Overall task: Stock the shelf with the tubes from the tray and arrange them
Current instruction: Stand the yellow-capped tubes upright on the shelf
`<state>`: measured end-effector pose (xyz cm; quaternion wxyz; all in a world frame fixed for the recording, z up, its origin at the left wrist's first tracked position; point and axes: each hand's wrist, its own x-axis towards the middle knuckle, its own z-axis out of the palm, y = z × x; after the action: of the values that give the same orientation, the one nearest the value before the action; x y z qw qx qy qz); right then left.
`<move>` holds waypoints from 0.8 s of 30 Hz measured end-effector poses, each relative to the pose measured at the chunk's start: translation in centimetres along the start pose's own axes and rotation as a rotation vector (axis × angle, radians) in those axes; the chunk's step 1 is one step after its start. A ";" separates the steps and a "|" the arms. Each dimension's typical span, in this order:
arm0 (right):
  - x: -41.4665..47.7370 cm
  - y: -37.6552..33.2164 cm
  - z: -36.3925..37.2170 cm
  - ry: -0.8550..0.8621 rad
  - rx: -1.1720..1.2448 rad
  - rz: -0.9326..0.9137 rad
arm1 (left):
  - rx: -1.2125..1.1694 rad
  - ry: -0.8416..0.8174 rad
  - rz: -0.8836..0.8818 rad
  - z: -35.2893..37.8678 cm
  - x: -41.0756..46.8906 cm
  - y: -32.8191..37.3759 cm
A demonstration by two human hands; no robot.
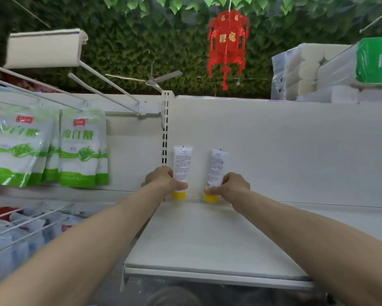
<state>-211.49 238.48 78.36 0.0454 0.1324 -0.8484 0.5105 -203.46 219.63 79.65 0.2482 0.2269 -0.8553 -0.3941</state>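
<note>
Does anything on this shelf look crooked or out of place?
Only slightly: the right tube, gripped by the right hand, leans top-rightward, while the left tube in the left hand stands nearly upright. Both stand cap-down on the shelf; nothing spilled or damaged.

We take the slotted upright (165, 138) as painted metal, matt off-white. The shelf (207, 239) running right of it looks the same: smooth and matt. Just right of the upright, the left tube (182, 164) and, beyond it, the right tube (216, 167) are smooth white plastic with a faint sheen; their yellow caps (179, 195) look glossier. Left of the upright, the sugar bags (82, 149) are crinkled glossy film. Up and right of it, the tissue packs (296, 71) sit in clear shiny wrap.
</note>
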 end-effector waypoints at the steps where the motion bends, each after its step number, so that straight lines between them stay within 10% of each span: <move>1: 0.2 0.1 0.3 0.005 -0.018 0.002 | 0.005 -0.001 -0.003 0.1 0.1 -0.1; 24: 2.3 0.9 2.7 -0.003 -0.222 -0.039 | -0.064 0.034 -0.042 2.7 1.6 -2.2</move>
<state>-213.84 236.13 76.83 0.0686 0.1437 -0.8969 0.4125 -205.88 218.90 76.82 0.2614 0.2432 -0.8330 -0.4226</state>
